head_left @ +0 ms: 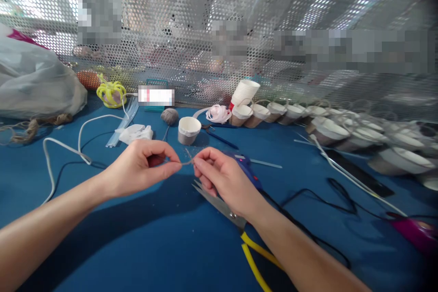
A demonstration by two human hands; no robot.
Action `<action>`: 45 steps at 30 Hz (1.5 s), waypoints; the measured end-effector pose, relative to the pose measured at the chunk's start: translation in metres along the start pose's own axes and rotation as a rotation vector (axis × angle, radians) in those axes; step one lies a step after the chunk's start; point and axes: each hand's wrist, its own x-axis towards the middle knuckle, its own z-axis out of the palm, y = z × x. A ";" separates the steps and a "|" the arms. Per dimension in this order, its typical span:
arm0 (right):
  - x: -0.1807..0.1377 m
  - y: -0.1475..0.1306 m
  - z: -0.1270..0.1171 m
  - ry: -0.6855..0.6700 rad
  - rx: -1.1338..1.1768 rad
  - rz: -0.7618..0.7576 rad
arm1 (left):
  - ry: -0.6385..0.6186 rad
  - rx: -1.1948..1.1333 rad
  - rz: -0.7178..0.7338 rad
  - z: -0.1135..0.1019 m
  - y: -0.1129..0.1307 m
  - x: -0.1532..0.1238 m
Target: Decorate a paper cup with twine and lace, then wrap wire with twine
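My left hand (142,166) and my right hand (221,175) are raised a little above the blue table (164,246), fingertips almost meeting. Both pinch the ends of a short thin piece of twine (186,162) stretched between them. Under my right wrist lie scissors (236,223) with yellow handles, blades pointing left. A blue glue gun (248,169) sits just behind my right hand. A paper cup wrapped in twine (188,130) stands beyond the hands, with a grey ball of twine (169,116) to its left.
A perforated metal screen (219,32) closes the back of the table. A row of wrapped paper cups (342,127) runs along the right. White and black cables (65,146) cross the table. A plastic bag (34,82) lies at far left, glue sticks (125,123) nearby.
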 end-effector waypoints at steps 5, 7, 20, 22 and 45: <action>0.000 0.000 0.001 -0.017 0.007 -0.009 | 0.034 0.058 0.039 -0.001 0.000 0.000; 0.000 0.000 0.001 -0.021 -0.001 -0.013 | 0.033 0.065 0.035 -0.001 0.000 0.001; 0.000 0.004 0.002 -0.019 -0.095 -0.045 | -0.026 0.054 0.017 -0.001 -0.005 0.002; 0.000 0.004 0.003 -0.014 -0.098 -0.047 | -0.026 0.051 0.022 -0.001 -0.005 0.002; -0.001 0.005 0.004 0.032 -0.289 -0.088 | 0.006 0.099 0.027 -0.005 -0.003 0.003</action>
